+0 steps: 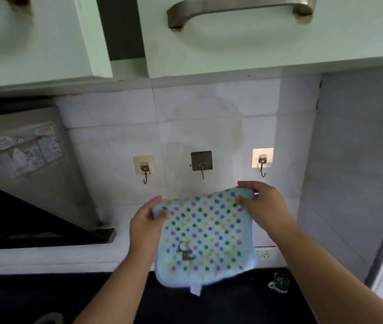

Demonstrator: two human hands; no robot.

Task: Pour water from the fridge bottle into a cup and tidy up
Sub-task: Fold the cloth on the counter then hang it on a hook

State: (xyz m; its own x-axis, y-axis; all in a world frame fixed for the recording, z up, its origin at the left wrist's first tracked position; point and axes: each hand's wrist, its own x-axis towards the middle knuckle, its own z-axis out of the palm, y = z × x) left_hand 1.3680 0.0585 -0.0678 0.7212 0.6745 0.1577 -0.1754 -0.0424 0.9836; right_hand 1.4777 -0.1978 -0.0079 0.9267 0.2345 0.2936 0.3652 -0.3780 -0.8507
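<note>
Pale-blue terry with coloured dots, the cloth (203,232) hangs between both hands: the left hand (147,220) pinches its upper left corner, the right hand (259,202) pinches the upper right, fingers curled over the edge. It sits just below three wall hooks (201,166), above the dark worktop (244,300). Its hanging tab (196,289) dangles at the bottom edge, so hooking it calls for turning the cloth; a loosened pinch then could drop it. No bottle or cup shows.

left hand (145,220) bare, ringless | right hand (261,202) bare | forearms sleeveless
</note>
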